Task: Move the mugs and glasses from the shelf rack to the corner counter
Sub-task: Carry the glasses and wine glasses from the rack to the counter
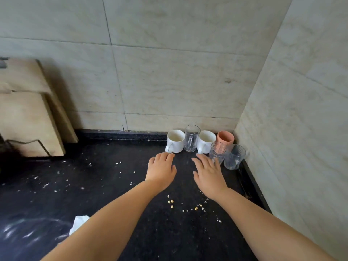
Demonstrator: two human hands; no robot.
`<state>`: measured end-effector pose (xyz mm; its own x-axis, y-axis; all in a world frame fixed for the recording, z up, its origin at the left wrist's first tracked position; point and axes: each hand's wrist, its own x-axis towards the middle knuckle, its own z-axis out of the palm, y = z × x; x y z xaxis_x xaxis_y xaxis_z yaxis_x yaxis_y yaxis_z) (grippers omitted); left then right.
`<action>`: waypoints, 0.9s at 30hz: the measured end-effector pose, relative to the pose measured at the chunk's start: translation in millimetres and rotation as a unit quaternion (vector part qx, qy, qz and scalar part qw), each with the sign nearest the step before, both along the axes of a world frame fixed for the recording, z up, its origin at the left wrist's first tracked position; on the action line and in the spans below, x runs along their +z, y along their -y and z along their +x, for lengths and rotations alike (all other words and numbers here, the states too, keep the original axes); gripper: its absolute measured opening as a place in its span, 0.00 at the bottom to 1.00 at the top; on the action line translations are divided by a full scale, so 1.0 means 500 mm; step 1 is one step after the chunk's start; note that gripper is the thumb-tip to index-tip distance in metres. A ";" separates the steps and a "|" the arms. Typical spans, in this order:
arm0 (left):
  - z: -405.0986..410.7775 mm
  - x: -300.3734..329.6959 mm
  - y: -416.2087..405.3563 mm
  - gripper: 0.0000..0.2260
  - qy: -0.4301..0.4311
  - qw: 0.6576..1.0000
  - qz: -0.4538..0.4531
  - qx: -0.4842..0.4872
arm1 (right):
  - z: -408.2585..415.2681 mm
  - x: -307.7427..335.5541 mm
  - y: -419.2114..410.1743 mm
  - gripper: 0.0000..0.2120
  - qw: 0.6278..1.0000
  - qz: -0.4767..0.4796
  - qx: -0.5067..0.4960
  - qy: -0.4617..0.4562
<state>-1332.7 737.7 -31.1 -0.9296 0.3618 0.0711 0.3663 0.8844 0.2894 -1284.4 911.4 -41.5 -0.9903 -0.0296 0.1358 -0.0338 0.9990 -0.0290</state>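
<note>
Several cups stand in the corner of the black counter [131, 185]. At the back, from left to right: a white mug [176, 141], a clear glass mug [191, 138], a second white mug [206, 141] and a peach cup [225, 138]. In front of those stand two ribbed glass mugs [217, 152] [234, 156]. My left hand [161, 169] hovers palm down just in front of the left white mug, holding nothing. My right hand [208, 175] is spread flat, fingertips close to the nearer ribbed glass mug, also holding nothing.
Tiled walls [169, 72] meet at the corner behind the cups. Stone slabs [28, 113] lean against the wall at the left. Crumbs [171, 201] are scattered over the counter, and a white crumpled paper [79, 223] lies near my left forearm.
</note>
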 end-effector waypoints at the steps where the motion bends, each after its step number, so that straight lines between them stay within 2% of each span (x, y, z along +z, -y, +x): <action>1: 0.010 0.004 0.027 0.20 -0.005 1.000 -0.005 0.014 | -0.001 0.006 0.021 0.23 1.000 0.000 0.023 0.005; 9: 0.158 0.035 0.218 0.20 -0.010 0.978 -0.008 0.206 | 0.040 0.058 0.169 0.23 0.983 -0.009 0.183 0.032; 17: 0.443 0.029 0.316 0.19 -0.006 0.942 -0.007 0.336 | 0.188 0.049 0.325 0.23 0.940 0.026 0.335 0.066; 23: 0.694 0.036 0.454 0.19 -0.009 0.884 -0.029 0.467 | 0.350 0.055 0.524 0.22 0.879 0.028 0.473 0.058; 27: 0.889 0.049 0.547 0.19 -0.019 0.823 -0.026 0.567 | 0.501 0.073 0.662 0.22 0.826 0.016 0.561 0.051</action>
